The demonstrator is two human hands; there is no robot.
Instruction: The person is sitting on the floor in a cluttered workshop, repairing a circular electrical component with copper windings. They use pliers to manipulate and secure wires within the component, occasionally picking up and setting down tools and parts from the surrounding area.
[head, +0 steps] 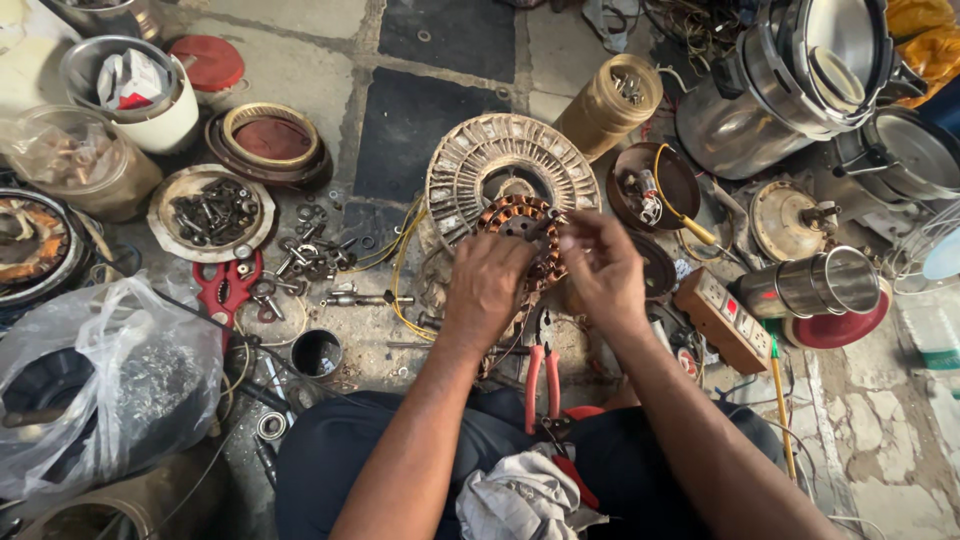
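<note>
A round copper-wound motor stator [515, 222] sits in front of me on the floor, with yellow wires [402, 262] trailing from its left side. My left hand [487, 285] rests on its near rim, gripping it. My right hand [603, 262] is at its right edge, fingers pinched together on the windings; what they pinch is too small to tell. Behind the stator leans a pale slotted metal ring [510, 160]. Red-handled pliers [543, 375] lie just below my hands, by my knees.
A dish of bolts [212, 212], red cutters [226, 285] and loose nuts lie left. A clear plastic bag [100, 385] is near left. Steel pots [790, 80], a steel cup [825, 283], a power strip [722, 318] and a screwdriver [780, 400] crowd the right. A cloth [520, 495] lies on my lap.
</note>
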